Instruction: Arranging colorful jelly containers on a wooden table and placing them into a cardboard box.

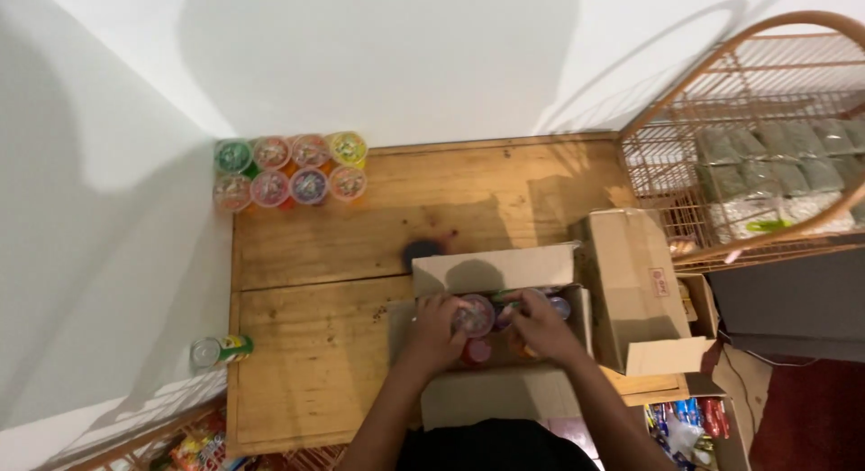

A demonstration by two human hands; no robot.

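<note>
8 lidded cups (290, 169) already stood in 2 rows of 4 at the far-left corner of the wooden table (315, 255), well away from the open cardboard box (496, 273). More cups remained inside the box. Left hand (435, 331) was wrapped around a purple-lidded cup (473, 315) just inside it. Right hand (541, 325) was curled on neighbouring cups; exact grip unclear. 1 green can (221, 350) lay left of the box.

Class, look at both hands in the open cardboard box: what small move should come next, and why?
Probably lift the cup with the purple lid clear of the cardboard box. The left hand and right hand both rest on cups inside, and eight similar cups already stand in two rows in the wooden top's far corner.
</note>
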